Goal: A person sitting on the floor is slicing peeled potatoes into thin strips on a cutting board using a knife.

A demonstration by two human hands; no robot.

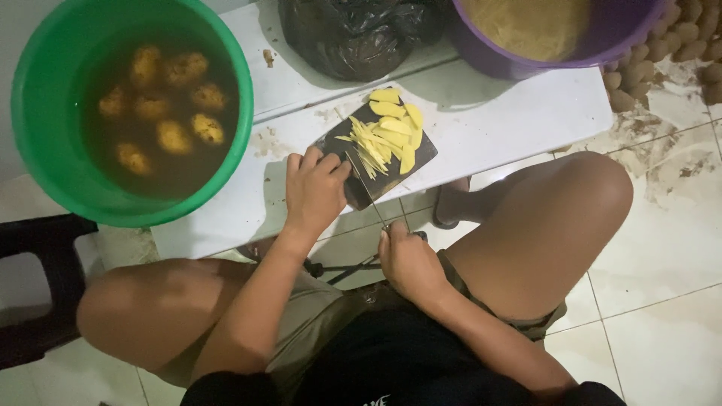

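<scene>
A small dark cutting board (421, 156) lies on a low white bench (496, 120) and carries yellow potato slices and thin strips (385, 139). My left hand (314, 189) rests fingers-down on the board's near left corner, next to the strips. My right hand (408, 260) grips the handle of a knife (364, 184), whose thin blade reaches forward onto the board beside the left fingers. My bare knees flank the bench.
A green bucket (47, 113) of murky water with several peeled potatoes stands at the left. A black plastic bag (353, 34) and a purple basin (519, 60) sit at the back. Unpeeled potatoes (677, 45) pile at the top right. A dark stool (37, 286) stands at the left.
</scene>
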